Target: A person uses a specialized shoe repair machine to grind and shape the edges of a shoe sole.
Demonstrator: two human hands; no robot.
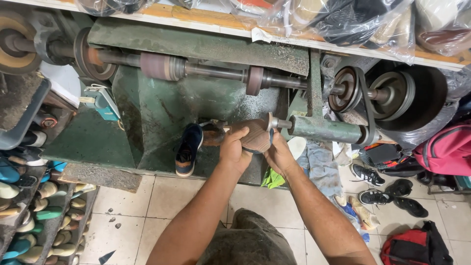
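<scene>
Both hands, left and right, closed around a brown shoe sole, press its far edge against the grinder's small wheel; trimming appears under way.

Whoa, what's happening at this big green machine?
A person stands at a green machine with a long shaft of wheels, holding a brown shoe in both hands. The left hand and right hand grip it from either side, sole up, pressing it against a small spinning wheel on the lower shaft. A dark blue shoe leans against the machine, and more shoes lie on the tiled floor.
</scene>
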